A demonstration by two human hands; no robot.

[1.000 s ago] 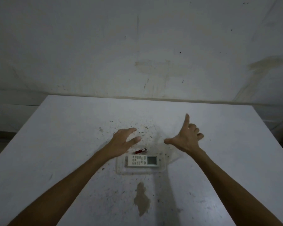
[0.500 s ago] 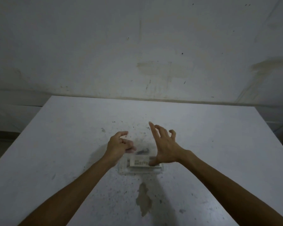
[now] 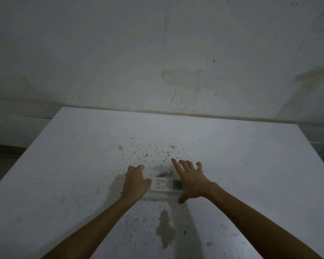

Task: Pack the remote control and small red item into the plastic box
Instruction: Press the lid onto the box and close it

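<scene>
The remote control (image 3: 166,185) lies inside the clear plastic box (image 3: 157,198) with the small red item (image 3: 164,173) behind it. Left hand (image 3: 136,182), fingers curled, covers the box's left end; right hand (image 3: 192,179), fingers spread, covers its right end. A brown stain (image 3: 165,228) marks the table (image 3: 64,165) nearer than the box.

A stained white table (image 3: 251,165) bears a clear plastic box (image 3: 157,195).

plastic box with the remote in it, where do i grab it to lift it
Probably by its two short ends, coming down from above: the plastic box is low and long, left to right. The left hand and right hand already sit at those ends, around the remote.
</scene>
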